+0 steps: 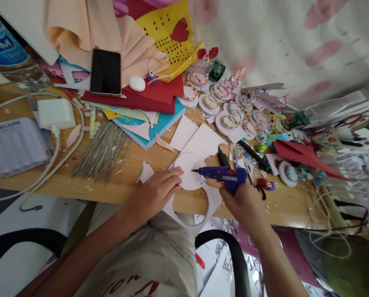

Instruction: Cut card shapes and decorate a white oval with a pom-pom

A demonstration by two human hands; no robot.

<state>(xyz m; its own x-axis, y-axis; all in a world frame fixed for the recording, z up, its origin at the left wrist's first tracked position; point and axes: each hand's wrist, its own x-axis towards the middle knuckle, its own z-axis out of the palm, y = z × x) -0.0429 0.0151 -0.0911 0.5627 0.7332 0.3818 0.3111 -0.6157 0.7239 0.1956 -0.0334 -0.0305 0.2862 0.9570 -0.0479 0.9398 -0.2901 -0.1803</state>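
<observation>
While red shirt lettering (127, 286) blurs, hands grip glue gun (224, 175).

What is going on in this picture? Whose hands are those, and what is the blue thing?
There is no machine here. A person wears a camera on their head, so you look down at their own two hands as they do. The right hand holds a blue plastic glue gun, its tip pointing at a round white paper cutout. The left hand presses flat on that paper. Both rest on a wooden desk full of craft things: a stack of coloured paper sheets, a black phone on top, small round decorated paper discs, a bundle of thin metal wires and a white charger block.
</observation>
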